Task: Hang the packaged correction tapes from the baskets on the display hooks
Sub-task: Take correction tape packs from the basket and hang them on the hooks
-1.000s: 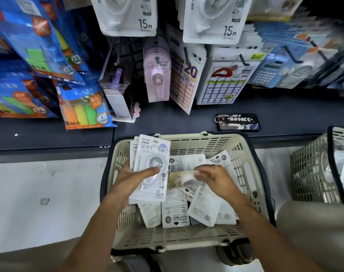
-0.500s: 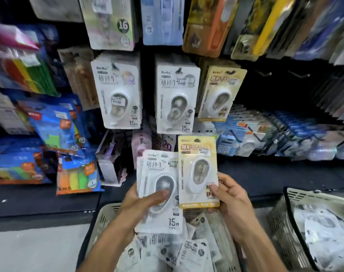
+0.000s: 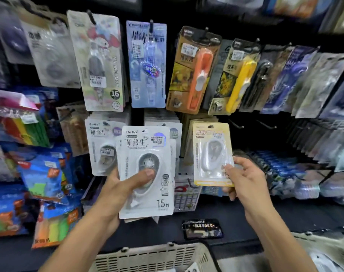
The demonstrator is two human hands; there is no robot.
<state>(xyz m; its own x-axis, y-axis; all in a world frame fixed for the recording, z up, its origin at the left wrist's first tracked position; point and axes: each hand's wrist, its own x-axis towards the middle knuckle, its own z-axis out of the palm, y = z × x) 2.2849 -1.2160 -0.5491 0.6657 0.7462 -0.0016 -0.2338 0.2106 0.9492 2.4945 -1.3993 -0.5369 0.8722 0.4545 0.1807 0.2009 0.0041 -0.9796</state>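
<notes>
**Yellow pack raised to its hook, white stack waiting**

I see the right hand (image 3: 243,179) pinching a yellow-carded correction tape pack (image 3: 212,154) by its lower right corner, thumb on the front of the blister and fingers behind, holding it upright just in front of the matching yellow stock on the display. The left hand (image 3: 116,191) grips a small stack of white BoBo 15m correction tape packs (image 3: 145,169), thumb pressed across the clear blister, fingers wrapped behind; the stack stands upright in front of the hanging white packs of the same kind (image 3: 100,146).

I judge these packs light and fairly stiff: a thin card backing with a smooth plastic bubble that could slip under a thumb (the glossy film looks slick). A low corner pinch lets the card swing, so I would rather hold nearer the middle edge and steer the punched hole at the top onto the hook. The hook for the yellow pack is hidden behind the card, so I cannot tell whether it is on yet.

The beige basket (image 3: 153,256) sits below, between the forearms.
</notes>
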